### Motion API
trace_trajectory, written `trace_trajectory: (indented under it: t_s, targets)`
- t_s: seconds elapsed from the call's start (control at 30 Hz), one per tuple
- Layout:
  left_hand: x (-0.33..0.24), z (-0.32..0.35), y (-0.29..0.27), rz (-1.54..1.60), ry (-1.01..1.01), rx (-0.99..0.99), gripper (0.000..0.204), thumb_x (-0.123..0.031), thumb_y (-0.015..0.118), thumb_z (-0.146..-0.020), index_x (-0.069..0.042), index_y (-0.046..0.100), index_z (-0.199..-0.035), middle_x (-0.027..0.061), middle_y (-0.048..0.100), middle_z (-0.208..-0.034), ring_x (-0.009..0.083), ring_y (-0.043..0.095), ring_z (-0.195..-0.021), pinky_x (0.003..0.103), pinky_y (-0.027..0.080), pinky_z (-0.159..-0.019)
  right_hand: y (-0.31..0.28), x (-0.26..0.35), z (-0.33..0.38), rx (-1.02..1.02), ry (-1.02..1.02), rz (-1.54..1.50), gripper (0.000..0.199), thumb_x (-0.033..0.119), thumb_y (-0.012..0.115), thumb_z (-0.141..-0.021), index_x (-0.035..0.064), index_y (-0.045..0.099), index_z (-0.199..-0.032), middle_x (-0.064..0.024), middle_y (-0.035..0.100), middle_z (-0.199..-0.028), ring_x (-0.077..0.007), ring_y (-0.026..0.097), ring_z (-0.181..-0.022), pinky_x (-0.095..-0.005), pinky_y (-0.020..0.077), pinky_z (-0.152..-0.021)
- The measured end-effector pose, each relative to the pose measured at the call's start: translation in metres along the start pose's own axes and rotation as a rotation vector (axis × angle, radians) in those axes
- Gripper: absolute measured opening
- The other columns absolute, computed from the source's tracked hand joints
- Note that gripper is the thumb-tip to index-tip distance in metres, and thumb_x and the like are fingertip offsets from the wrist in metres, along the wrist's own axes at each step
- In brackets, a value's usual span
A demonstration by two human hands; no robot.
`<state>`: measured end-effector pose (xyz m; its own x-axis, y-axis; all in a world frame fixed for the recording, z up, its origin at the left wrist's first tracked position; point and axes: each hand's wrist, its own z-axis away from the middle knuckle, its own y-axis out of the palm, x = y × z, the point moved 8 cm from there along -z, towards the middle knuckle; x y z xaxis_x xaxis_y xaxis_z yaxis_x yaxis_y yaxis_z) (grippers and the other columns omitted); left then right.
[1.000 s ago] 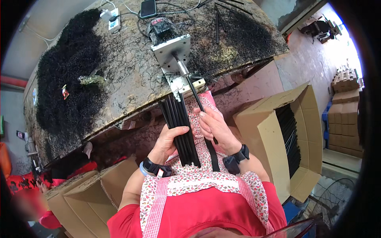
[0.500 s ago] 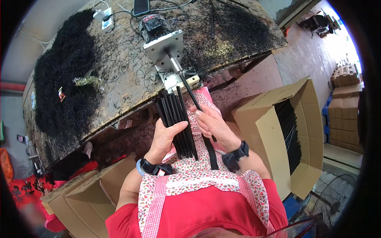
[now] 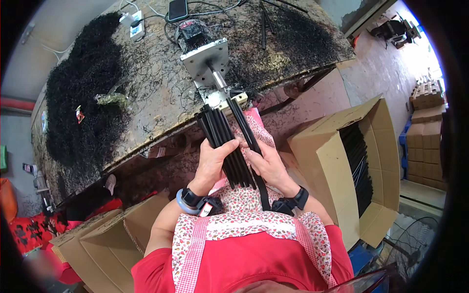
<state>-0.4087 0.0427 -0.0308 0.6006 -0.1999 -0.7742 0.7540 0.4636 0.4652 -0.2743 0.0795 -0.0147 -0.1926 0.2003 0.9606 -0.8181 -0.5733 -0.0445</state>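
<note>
Black rod bundle (image 3: 218,130) in the left grip (image 3: 213,161), slim black piece (image 3: 243,123) in the right grip (image 3: 267,166)

From where I stand, both of the person's bare hands are busy in front of a floral apron (image 3: 239,200). The left grip is wrapped around the bundle, thumb laid across the top, the rods slanting up toward the desk (image 3: 161,88). The right grip is closed on the slim piece – one rod or two, I can't tell – and the two thumbs come close together. The upper end of that piece lies near a silver shaft (image 3: 219,79), but I can't make out whether they touch. The shaft sticks out of a square metal plate (image 3: 207,61), with a dark motor (image 3: 192,35) behind it, and a pale block (image 3: 242,100) sits at the desk's edge.

Curly black shavings (image 3: 80,93) are heaped on the left of the desk, a crumpled wrapper (image 3: 111,99) beside them. A phone (image 3: 177,10) and a white power strip (image 3: 137,27) lie at the far side. To the person's right, an open cardboard box (image 3: 325,171) holds many more rods (image 3: 356,166) – all packed closely.
</note>
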Motion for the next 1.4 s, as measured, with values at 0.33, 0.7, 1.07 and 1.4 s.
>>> trace_trajectory:
  t_s: [0.33,0.7,1.07,1.4]
  targets:
    - [0.018,0.027,-0.017,0.112,-0.255,0.192,0.042,-0.004,0.069,-0.08,-0.007,0.05,-0.118,0.0037,0.059,-0.101,0.0143,0.062,-0.088,0.029,0.053,-0.077,0.015,0.005,-0.023,0.051,0.021,-0.046,0.027,0.013,0.051,-0.096,0.0019,0.056,-0.121,0.0069,0.045,-0.061,-0.0008,0.038,-0.048,-0.0191,0.03,-0.043]
    - [-0.023,0.029,-0.018,-0.06,-0.019,0.102,0.023,-0.005,0.068,-0.083,-0.003,0.058,-0.103,0.0036,0.063,-0.089,0.0127,0.063,-0.081,0.029,0.053,-0.072,0.031,0.008,-0.025,0.1,-0.065,-0.054,0.031,0.011,0.052,-0.095,0.0017,0.053,-0.125,0.0067,0.045,-0.06,-0.0015,0.039,-0.048,-0.0185,0.03,-0.043]
    - [-0.017,0.006,-0.008,-0.012,0.003,0.066,0.019,-0.009,0.068,-0.085,-0.002,0.062,-0.101,0.0044,0.066,-0.091,0.0128,0.064,-0.079,0.027,0.052,-0.072,0.031,0.01,0.02,-0.013,0.072,-0.156,0.039,0.009,0.056,-0.091,0.0004,0.048,-0.128,-0.0012,0.057,-0.077,-0.0072,0.052,-0.06,-0.0234,0.0435,-0.059]
    - [0.021,0.019,-0.021,0.029,-0.156,0.089,0.02,-0.009,0.067,-0.085,-0.003,0.061,-0.103,0.0035,0.065,-0.09,0.013,0.064,-0.08,0.028,0.052,-0.072,0.01,0.017,-0.029,-0.145,-0.419,0.104,0.043,0.008,0.059,-0.089,0.0001,0.046,-0.129,-0.0009,0.057,-0.089,-0.0059,0.053,-0.069,-0.0224,0.0454,-0.061]
